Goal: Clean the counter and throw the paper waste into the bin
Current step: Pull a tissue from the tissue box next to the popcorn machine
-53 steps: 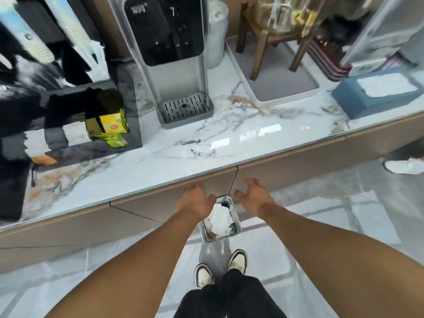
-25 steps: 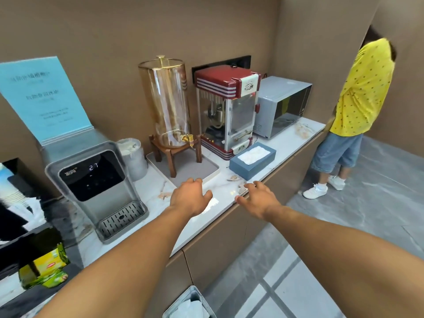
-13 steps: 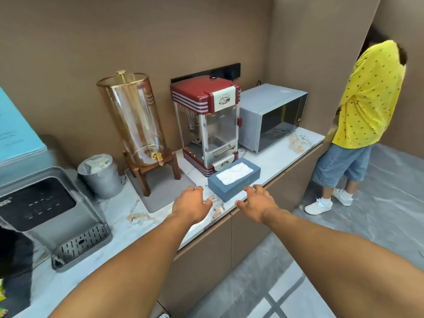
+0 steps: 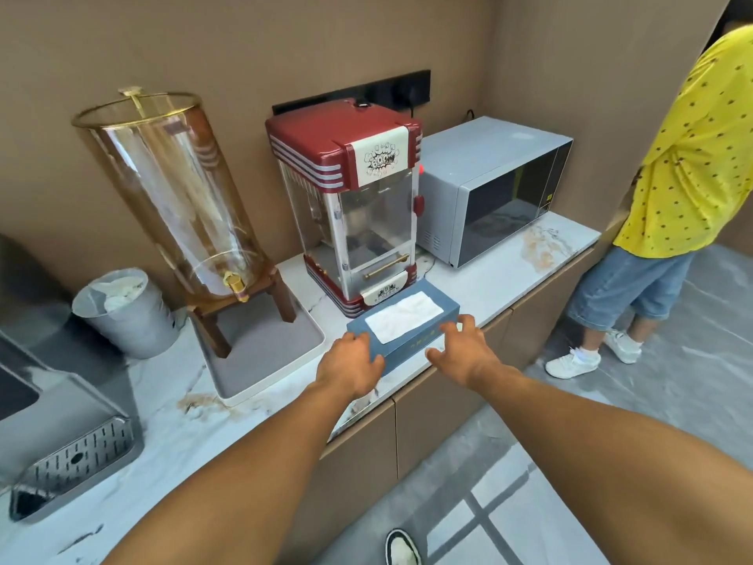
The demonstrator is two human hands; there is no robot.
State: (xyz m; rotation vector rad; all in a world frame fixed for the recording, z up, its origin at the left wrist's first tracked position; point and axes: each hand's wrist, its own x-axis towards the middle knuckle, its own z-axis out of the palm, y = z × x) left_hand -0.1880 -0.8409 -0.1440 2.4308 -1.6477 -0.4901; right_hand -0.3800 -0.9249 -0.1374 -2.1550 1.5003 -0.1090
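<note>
Far left, a grey water dispenser (image 4: 61, 422) sits on your marble counter (image 4: 171, 434), drip grille facing you. Behind it, a small grey bucket (image 4: 126, 316) stands on the counter, holding crumpled white paper (image 4: 118, 289) up to the rim. Next right, a tall clear drink dispenser (image 4: 175, 205) with a gold tap stands on a wooden stand, on a white tray with a grey mat (image 4: 265, 352). Brownish marks on the counter just in front of the tray; stain or marble vein, cannot tell.

Centre: red popcorn machine (image 4: 350, 197) against the wall. Just in front of it lies a blue tissue box (image 4: 407, 332), white tissue showing at the top opening.

Your left hand (image 4: 350, 369) is at the box's near left corner, fingers spread and loosely curled, touching or just over the box edge; it grips nothing. Your right hand (image 4: 460, 352) is at the box's near right side, fingers splayed wide over its front edge, also holding nothing. Whether either hand really presses the box, cannot tell. Any loose paper scraps on the counter under your hands are hidden.

Right of the popcorn machine, a grey microwave (image 4: 497, 189) sits near the counter's end. Another brownish mark in front of it. Far right, a person in a yellow shirt (image 4: 692, 157) and denim shorts stands on the floor past the counter end. Bottom centre, your shoe (image 4: 401, 550) shows on the grey floor. No floor bin is in view.
</note>
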